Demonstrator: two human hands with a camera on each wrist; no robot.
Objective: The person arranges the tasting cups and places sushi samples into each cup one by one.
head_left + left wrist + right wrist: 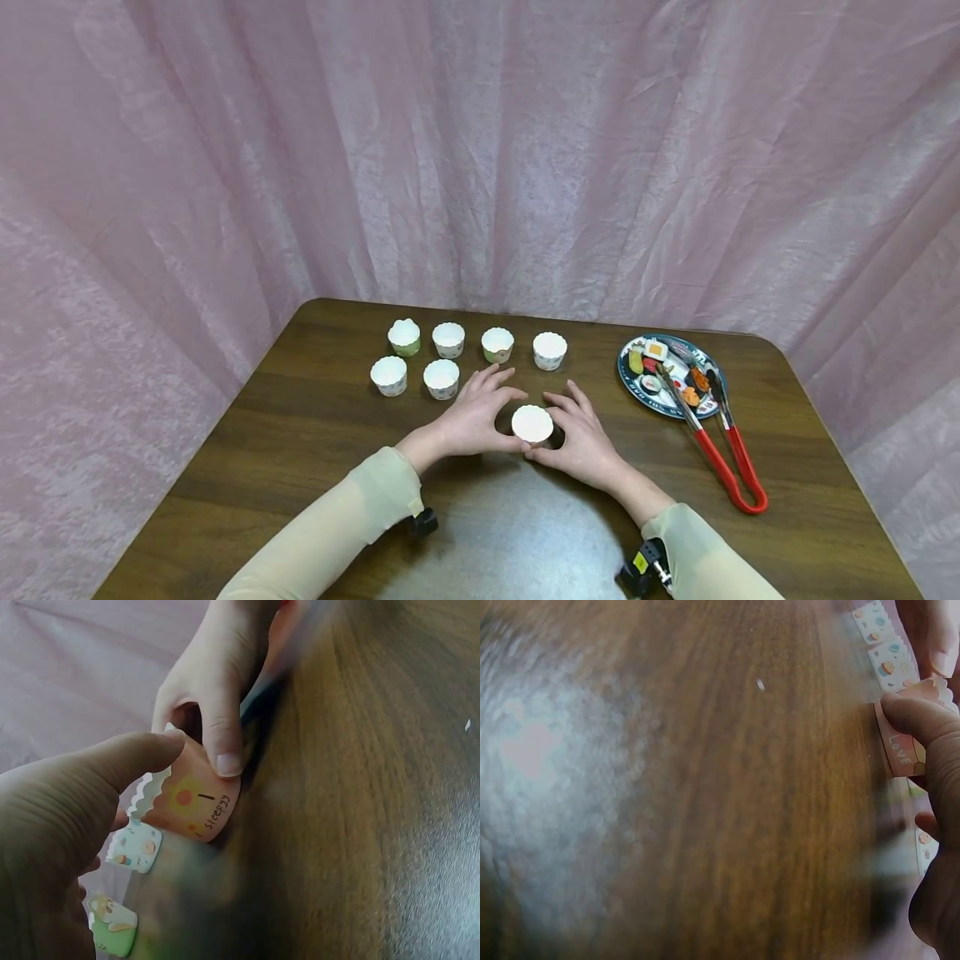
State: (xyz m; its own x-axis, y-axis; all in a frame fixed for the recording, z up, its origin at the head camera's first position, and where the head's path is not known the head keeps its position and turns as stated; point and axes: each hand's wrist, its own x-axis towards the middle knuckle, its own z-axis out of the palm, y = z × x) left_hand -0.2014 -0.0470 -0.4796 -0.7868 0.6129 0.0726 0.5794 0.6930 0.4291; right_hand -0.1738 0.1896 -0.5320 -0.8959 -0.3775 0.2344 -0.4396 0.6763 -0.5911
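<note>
Between my two hands is a paper baking cup [532,423], white inside, with a scalloped rim. Its outside is pinkish orange with printed lettering, as the left wrist view shows. My left hand [474,417] holds it from the left, thumb [150,754] at the rim and the other fingers partly hidden. From the right my right hand [583,439] grips the same cup, its thumb [919,716] pressed against the printed side in the right wrist view. Just beyond the left hand stands a white patterned baking cup [441,380].
Several more baking cups stand upright in two rows, among them a green one [405,337] and a white one [550,352]. At right, red-handled tongs [723,467] lean across a round patterned plate [630,385] bearing small food pieces. A pink curtain [480,167] hangs behind the wooden table [300,433].
</note>
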